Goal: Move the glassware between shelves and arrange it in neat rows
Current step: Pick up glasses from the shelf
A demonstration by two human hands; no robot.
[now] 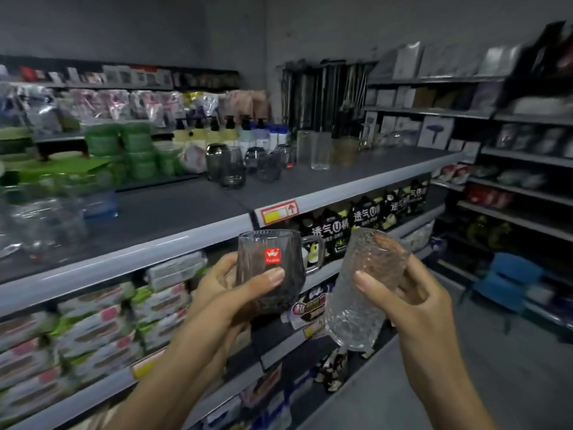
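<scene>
Below the grey top shelf (192,209) of a dim shop aisle, you hold two glasses, one in each hand, in front of the shelf's front edge. Your left hand (235,293) is wrapped around a smoky grey mug (266,268) with ribbed sides, a side handle and a small red sticker; it stands upright, thumb across the front. Your right hand (412,293) grips a clear tumbler (362,293) with a rough, hammered texture, tilted so its rim leans toward the mug, the two close but not clearly touching. On the shelf top, further back, stand about six dark rounded glasses (232,172) in a loose cluster, and to their right two tall clear straight glasses (321,150) beside an amber-tinted one (345,150); more clear glassware behind is too blurred to count. At the left edge a blurred group of clear glass pieces (40,218) sits near the front. Behind are stacks of green lidded containers (136,150) and pump bottles (217,131). Packaged goods (93,330) fill the lower shelves, and a red and yellow price tag (279,211) sits on the shelf lip. More racks (511,169) line the right wall over a grey floor.
</scene>
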